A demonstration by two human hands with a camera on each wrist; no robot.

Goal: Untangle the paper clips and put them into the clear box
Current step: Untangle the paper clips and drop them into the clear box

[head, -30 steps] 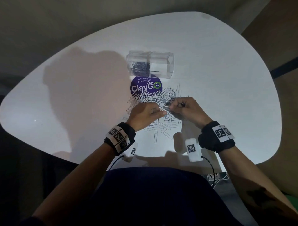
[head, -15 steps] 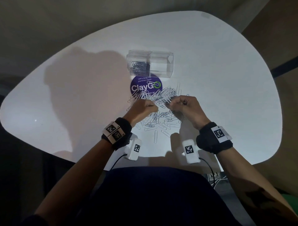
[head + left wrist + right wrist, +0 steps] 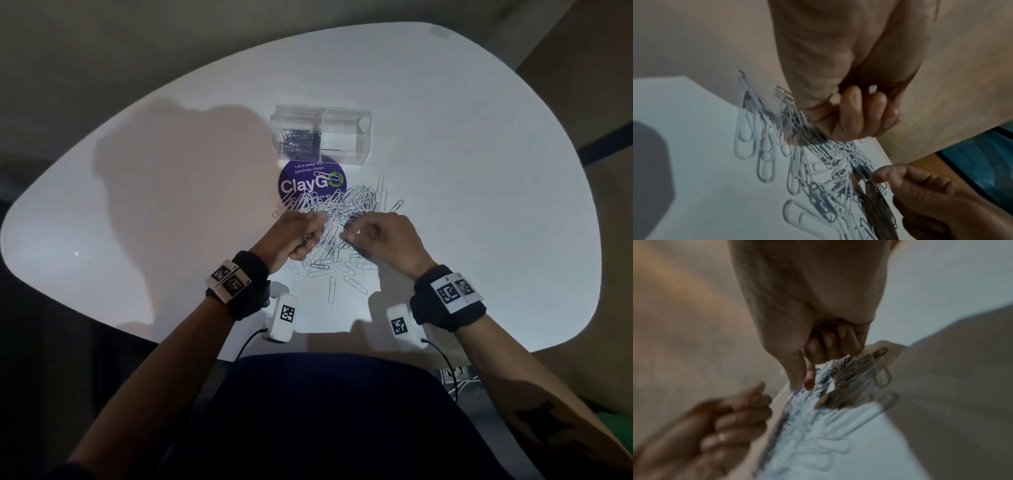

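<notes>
A tangled pile of silver paper clips [image 3: 346, 207] lies in the middle of the white table [image 3: 479, 205], with loose single clips [image 3: 331, 289] spread towards me. The clear box [image 3: 363, 137] stands behind the pile; its left compartment holds a dark heap of clips [image 3: 301, 139]. My left hand [image 3: 301, 236] hovers over the pile's left side, fingers curled [image 3: 857, 113] round a few clips. My right hand [image 3: 373, 236] is at the pile's right side, thumb [image 3: 885, 174] and forefinger pinching clips [image 3: 877, 183] from the tangle. The right wrist view is blurred.
A round purple sticker [image 3: 308, 185] lies flat between the box and the pile, partly under the clips. The table's near edge [image 3: 325, 337] is just behind my wrists. Bare table stretches to the left [image 3: 154, 205] and right of the pile.
My hands, joined at the pile's middle a second ago, have drawn apart. The left hand pulled back to the left and turned, curled round clips; the right stayed near the tangle.
</notes>
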